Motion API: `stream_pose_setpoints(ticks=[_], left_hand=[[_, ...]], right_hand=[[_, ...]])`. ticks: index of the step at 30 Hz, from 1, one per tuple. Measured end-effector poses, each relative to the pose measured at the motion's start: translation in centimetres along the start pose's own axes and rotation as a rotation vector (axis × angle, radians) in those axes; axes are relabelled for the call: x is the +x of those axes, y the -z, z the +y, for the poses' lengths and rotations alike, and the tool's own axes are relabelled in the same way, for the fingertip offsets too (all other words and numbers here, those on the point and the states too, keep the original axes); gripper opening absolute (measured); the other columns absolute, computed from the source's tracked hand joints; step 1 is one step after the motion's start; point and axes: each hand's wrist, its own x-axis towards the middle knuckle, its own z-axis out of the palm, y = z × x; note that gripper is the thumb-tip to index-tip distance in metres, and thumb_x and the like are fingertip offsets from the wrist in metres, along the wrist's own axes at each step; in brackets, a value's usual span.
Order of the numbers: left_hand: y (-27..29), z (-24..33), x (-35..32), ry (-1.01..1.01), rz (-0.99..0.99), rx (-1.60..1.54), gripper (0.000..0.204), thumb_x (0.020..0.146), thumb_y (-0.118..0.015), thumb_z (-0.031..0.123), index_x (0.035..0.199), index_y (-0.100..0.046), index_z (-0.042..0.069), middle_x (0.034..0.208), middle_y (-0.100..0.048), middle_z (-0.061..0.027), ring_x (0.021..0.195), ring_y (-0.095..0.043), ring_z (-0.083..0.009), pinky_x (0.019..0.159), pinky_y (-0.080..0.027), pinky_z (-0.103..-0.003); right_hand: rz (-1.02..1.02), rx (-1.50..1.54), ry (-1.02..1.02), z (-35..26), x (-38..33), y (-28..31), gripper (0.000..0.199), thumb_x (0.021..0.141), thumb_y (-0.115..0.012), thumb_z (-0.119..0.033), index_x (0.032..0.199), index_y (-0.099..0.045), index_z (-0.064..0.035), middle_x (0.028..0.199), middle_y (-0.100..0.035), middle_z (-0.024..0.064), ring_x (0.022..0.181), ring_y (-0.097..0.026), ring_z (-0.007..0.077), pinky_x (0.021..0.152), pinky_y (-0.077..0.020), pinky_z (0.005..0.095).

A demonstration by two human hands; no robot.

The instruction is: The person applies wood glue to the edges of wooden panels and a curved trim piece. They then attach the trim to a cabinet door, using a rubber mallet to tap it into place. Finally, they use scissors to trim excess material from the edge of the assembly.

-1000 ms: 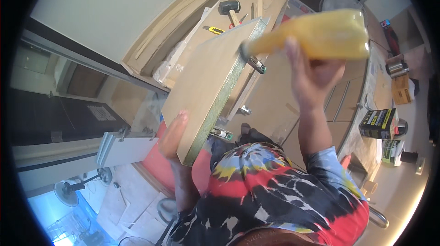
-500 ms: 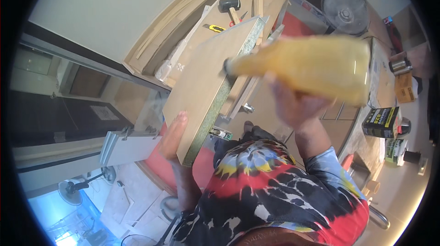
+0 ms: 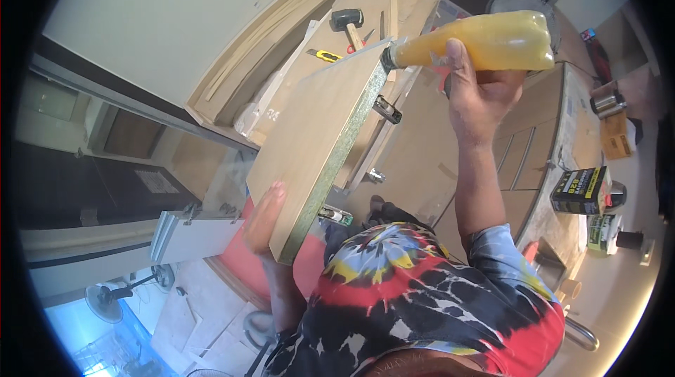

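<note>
- A yellow squeeze bottle (image 3: 485, 43) of glue-like liquid is being held on its side, its dark nozzle touching the top end of the green-tinted edge of a wooden board (image 3: 316, 138).
- The board is standing on edge, tilted, with its broad tan face turned toward the left of the view and its narrow edge facing the person.
- The right hand (image 3: 478, 96) is wrapping its fingers closed around the bottle's body, arm raised.
- The left hand (image 3: 264, 215) is lying flat and open against the board's lower face, fingers stretched out, steadying it.
- A metal hinge (image 3: 387, 108) is sitting just beside the board's edge, on the cabinet panel behind it.
- Farther up, a black-headed mallet (image 3: 348, 22) and a yellow utility knife (image 3: 325, 56) are lying on a wooden panel.
- A standing fan (image 3: 517, 1) is showing behind the bottle; a black and yellow box (image 3: 578, 191) is resting on the counter at right.
</note>
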Motion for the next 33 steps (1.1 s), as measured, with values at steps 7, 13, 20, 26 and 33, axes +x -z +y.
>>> stream_pose_setpoints(ticks=[7,13,20,26,33], left_hand=[[-0.3,-0.3,-0.3,-0.038,0.100,-0.073,0.030,0.087,-0.069,0.016,0.106,-0.070,-0.007,0.107,-0.072,-0.0244,0.104,-0.071,-0.0397,0.093,-0.056,-0.048],[-0.4,0.2,0.1,-0.047,0.126,-0.103,0.033,0.087,-0.070,0.018,0.107,-0.070,-0.008,0.104,-0.073,-0.0248,0.101,-0.072,-0.0383,0.092,-0.057,-0.047],[-1.3,-1.2,-0.9,-0.103,0.232,0.026,0.032,0.085,-0.073,0.016,0.104,-0.070,-0.010,0.100,-0.074,-0.0238,0.091,-0.074,-0.0360,0.082,-0.060,-0.041],[-0.8,-0.2,0.0,-0.040,0.159,0.004,0.033,0.082,-0.077,0.015,0.103,-0.070,-0.010,0.099,-0.074,-0.0240,0.092,-0.074,-0.0357,0.082,-0.060,-0.040],[-1.0,-0.2,0.2,-0.062,0.195,-0.028,0.032,0.084,-0.076,0.015,0.104,-0.070,-0.010,0.098,-0.074,-0.0239,0.092,-0.074,-0.0349,0.082,-0.060,-0.039]], right_hand=[[-0.205,-0.105,0.301,-1.0,-2.9,0.7,0.039,0.088,-0.070,0.002,0.123,-0.054,0.0084,0.112,-0.067,0.0209,0.100,-0.070,0.0285,0.086,-0.0593,0.0431],[-0.178,0.195,0.100,-1.2,-1.7,0.1,0.053,0.086,-0.075,0.003,0.131,-0.048,0.0028,0.116,-0.066,0.0149,0.105,-0.067,0.0217,0.085,-0.0585,0.0334],[-0.078,0.167,0.220,-0.6,0.6,-1.4,0.034,0.086,-0.077,-0.003,0.114,-0.059,0.0035,0.100,-0.070,0.0104,0.087,-0.069,0.0154,0.075,-0.0583,0.0279],[-0.010,0.212,0.231,-0.2,1.3,-0.1,0.025,0.088,-0.078,-0.010,0.103,-0.064,0.0034,0.090,-0.071,0.0072,0.079,-0.069,0.0123,0.068,-0.0578,0.0243],[0.048,0.190,0.090,0.9,2.5,0.1,0.036,0.088,-0.078,-0.009,0.115,-0.057,0.0023,0.098,-0.071,0.0097,0.080,-0.070,0.0139,0.070,-0.0591,0.0251]])
